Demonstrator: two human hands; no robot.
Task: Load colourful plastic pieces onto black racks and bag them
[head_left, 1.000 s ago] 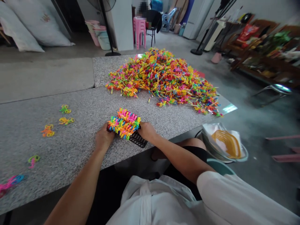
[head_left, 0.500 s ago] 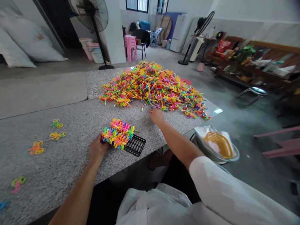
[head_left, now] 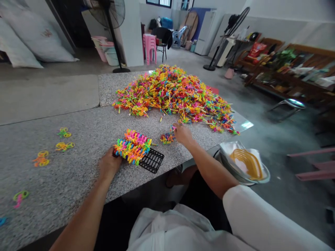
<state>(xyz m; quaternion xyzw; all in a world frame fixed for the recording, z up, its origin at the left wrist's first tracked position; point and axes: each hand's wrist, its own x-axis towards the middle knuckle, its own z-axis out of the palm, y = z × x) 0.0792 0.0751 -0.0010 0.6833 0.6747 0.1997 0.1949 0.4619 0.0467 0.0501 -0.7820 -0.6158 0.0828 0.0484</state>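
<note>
The person sat at a speckled stone surface (head_left: 78,167) that filled the left and centre of the frame. A black grid tray (head_left: 153,161) lay near the surface's front edge at centre frame, its long axis running from lower right to upper left, and its left portion was packed with a dense block of coloured plastic pieces (head_left: 132,146). The left hand (head_left: 109,166) rested against the lower-left end of that block, fingers curled against it; whether the grip closed on the tray or merely steadied it could not be told. The right hand (head_left: 183,135) lay to the right of the tray and slightly higher in the frame, well nearer than the left to the loose stock. Its fingers were bent over a small cluster of coloured pieces (head_left: 167,138) lying between the hand and the tray; the grip appeared partly closed on that cluster, though blur prevented confirming a firm hold. The cluster lay just right of the tray's bare end. The large heap of coloured pieces (head_left: 172,94) sat above the right hand at upper centre of the frame. A few stray pieces (head_left: 64,146) lay apart at the left. A basin holding an orange basket (head_left: 247,162) stood below the surface at lower right.
</note>
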